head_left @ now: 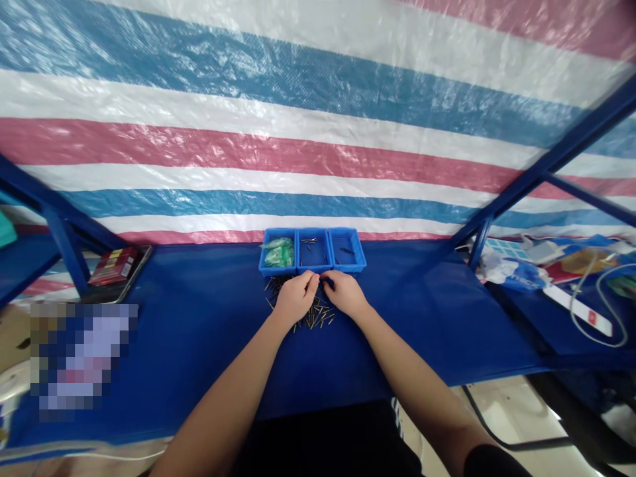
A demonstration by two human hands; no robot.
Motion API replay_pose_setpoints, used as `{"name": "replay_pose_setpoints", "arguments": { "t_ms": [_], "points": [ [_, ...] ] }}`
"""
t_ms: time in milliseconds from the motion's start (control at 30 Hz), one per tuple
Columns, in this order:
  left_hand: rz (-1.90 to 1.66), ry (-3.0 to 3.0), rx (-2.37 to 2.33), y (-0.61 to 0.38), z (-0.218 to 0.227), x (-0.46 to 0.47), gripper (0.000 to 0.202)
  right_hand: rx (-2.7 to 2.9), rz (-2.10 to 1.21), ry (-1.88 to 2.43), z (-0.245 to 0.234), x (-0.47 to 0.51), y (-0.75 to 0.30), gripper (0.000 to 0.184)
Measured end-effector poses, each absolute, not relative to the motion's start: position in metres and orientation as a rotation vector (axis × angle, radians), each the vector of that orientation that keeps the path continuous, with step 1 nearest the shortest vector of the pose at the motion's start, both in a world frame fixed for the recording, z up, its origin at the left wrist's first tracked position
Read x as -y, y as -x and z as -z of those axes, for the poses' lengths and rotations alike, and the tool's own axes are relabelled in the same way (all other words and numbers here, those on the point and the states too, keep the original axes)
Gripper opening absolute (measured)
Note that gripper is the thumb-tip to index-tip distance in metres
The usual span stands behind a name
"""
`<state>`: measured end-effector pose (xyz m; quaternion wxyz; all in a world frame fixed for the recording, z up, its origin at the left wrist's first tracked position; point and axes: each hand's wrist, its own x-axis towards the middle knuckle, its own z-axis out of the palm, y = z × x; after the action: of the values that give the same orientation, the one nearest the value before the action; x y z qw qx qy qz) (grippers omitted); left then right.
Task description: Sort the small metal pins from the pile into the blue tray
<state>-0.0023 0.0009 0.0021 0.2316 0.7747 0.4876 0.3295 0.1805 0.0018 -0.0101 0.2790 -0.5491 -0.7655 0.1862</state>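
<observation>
Both hands rest over a scattered pile of small dark and brass-coloured pins (pixel 318 319) on the blue table (pixel 427 311). My left hand (pixel 296 297) has its fingers curled, the fingertips pinched near my right hand (pixel 344 293). Whether either holds a pin is too small to tell. Just beyond the hands stand three joined blue bins. The left bin (pixel 278 253) holds a green packet, the middle bin (pixel 313 250) and the right bin (pixel 346 250) hold a few pins.
A phone with a red box on it (pixel 118 266) lies at the table's left. Cables, a white power strip (pixel 576 306) and packets crowd the shelf at the right. A striped tarp (pixel 318 119) hangs behind. Blue frame bars slant at both sides.
</observation>
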Motion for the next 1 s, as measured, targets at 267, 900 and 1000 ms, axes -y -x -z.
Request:
{"name": "replay_pose_setpoints", "arguments": {
  "t_ms": [267,900,1000],
  "points": [
    [-0.900,-2.161,-1.337,0.003,-0.002,0.000,0.038,2.074,-0.559,1.411,0.003,0.002,-0.182,0.030],
    [-0.915,-2.115,-1.332,0.003,-0.007,0.000,0.029,2.100,-0.584,1.278,-0.004,0.004,-0.181,0.026],
    [-0.896,-2.114,-1.326,0.003,-0.007,0.000,0.029,2.147,-0.591,1.305,-0.002,0.003,-0.182,0.015]
  ]
}}
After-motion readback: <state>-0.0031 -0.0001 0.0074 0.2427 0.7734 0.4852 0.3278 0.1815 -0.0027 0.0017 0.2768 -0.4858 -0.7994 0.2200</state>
